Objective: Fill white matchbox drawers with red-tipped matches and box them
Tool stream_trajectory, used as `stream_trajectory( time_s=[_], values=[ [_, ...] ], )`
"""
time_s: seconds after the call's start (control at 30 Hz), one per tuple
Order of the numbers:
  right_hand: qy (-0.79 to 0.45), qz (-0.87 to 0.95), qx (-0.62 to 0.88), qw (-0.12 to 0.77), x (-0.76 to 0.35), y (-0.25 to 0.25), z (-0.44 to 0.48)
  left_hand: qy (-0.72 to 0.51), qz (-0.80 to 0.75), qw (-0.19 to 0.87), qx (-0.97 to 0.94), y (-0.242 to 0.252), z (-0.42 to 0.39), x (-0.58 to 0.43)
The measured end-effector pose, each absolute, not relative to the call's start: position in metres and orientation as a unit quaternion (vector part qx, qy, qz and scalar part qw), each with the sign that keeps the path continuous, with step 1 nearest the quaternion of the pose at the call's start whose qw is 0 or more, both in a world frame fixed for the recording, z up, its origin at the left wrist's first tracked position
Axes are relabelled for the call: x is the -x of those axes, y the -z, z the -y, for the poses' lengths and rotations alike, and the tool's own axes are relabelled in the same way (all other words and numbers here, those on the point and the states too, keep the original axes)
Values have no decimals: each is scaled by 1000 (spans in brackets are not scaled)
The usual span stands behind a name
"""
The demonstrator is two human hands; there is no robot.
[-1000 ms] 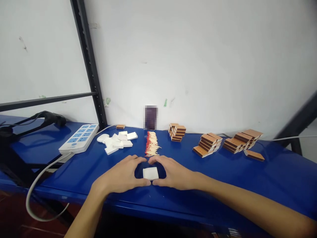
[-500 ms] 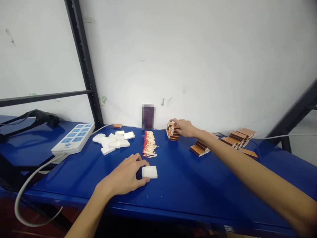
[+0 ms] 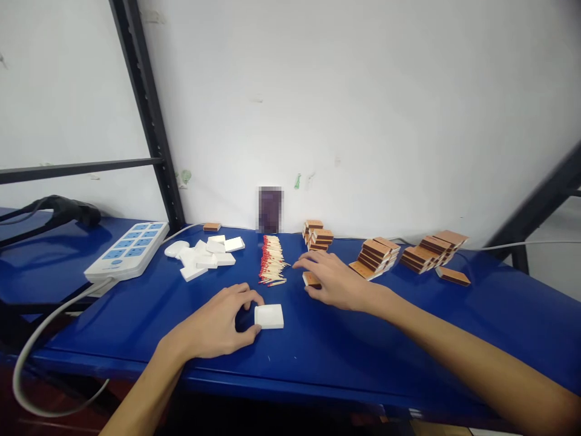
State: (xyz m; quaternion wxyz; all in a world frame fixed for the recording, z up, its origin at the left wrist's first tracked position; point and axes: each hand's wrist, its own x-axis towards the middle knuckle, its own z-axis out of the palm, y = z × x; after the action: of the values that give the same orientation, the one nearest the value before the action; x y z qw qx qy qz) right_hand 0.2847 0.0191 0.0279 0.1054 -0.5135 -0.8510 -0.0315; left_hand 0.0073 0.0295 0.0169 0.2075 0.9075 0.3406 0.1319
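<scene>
The left hand [image 3: 218,324] is bare, its fingers slender. The right hand [image 3: 338,281] is bare too, as are both slim forearms [image 3: 436,339].

Soft, fairly even light brightens the wall [image 3: 372,121], lending the blue counter [image 3: 327,345] a faint sheen above deep shade, while wide-angle distortion stretches the edges and coarse pixelation obscures one dark rectangle [image 3: 270,209].

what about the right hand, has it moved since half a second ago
Yes: judged against the row of matches, the right hand has come toward the camera, off the leftmost matchbox stack.
</scene>
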Motion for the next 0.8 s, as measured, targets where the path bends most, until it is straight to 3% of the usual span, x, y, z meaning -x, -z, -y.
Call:
stream_trajectory(
  time_s=[0.27, 0.53, 0.8],
  values=[
    [79, 875, 470, 88, -250, -21, -43, -141, -351, 172, -910, -18, -20, -13],
    [0, 893, 446, 59, -246, -24, -55, -157, -357, 163, -906, -12, -23, -13],
    [-41, 907, 418, -38, -237, -39, -57, -165, -377, 119, -904, -12, -22, -15]
  ],
)
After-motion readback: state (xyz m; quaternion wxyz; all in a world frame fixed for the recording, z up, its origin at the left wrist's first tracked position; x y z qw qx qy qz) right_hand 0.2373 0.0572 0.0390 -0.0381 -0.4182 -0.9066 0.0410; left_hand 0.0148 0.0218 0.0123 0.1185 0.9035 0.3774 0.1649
